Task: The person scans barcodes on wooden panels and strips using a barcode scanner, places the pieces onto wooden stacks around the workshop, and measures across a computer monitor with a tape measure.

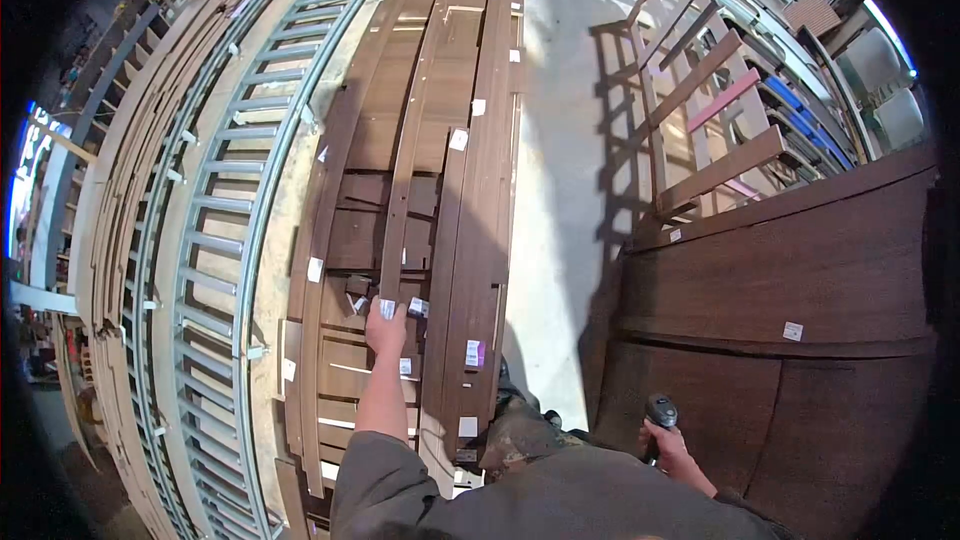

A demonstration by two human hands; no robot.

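My left hand (385, 330) is closed on the near end of a long, narrow brown board (402, 170), beside a white label (387, 308) stuck there. This board lies lengthwise over a stack of brown panels (470, 210), several of which carry white labels. Close to the fingers, another label (418, 307) sits on a piece in the stack. Down at the right, my right hand (668, 440) grips a dark hand-held barcode scanner (661, 408) with its rounded head pointing up. The scanner's lower part is hidden by the fingers.
A grey roller conveyor (225, 203) runs along the left of the stack, with more long boards (125, 200) beyond it. Wide dark panels (770, 290) lie at the right. Behind them stands a wooden rack (700, 105). Pale floor (560, 190) separates both sides.
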